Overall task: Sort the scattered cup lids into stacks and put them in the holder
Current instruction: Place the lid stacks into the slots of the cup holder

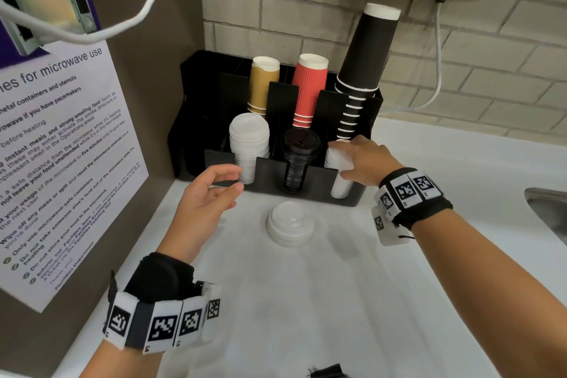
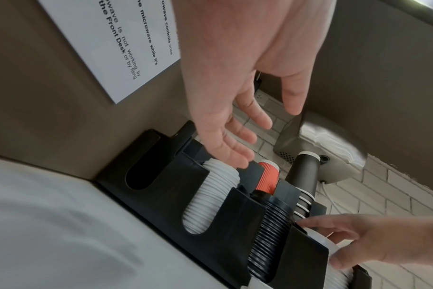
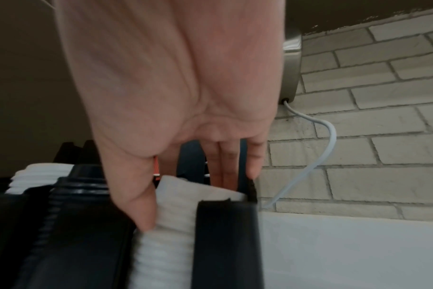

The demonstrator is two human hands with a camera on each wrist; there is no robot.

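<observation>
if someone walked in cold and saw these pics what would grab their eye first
Probably the black holder against the brick wall, with gold, red and tall black cup stacks behind two white lid stacks and a black lid stack. Next, the right hand gripping the right white lid stack in its slot, while the left hand hovers open. A small pile of white lids lies on the counter in front.

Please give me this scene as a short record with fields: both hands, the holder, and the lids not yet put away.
left hand: open, holds nothing, in front of the holder
right hand: grips white lids in the right front slot
holder: black; front slots hold white, black, white lid stacks
remaining: small white lid stack on the counter
</observation>
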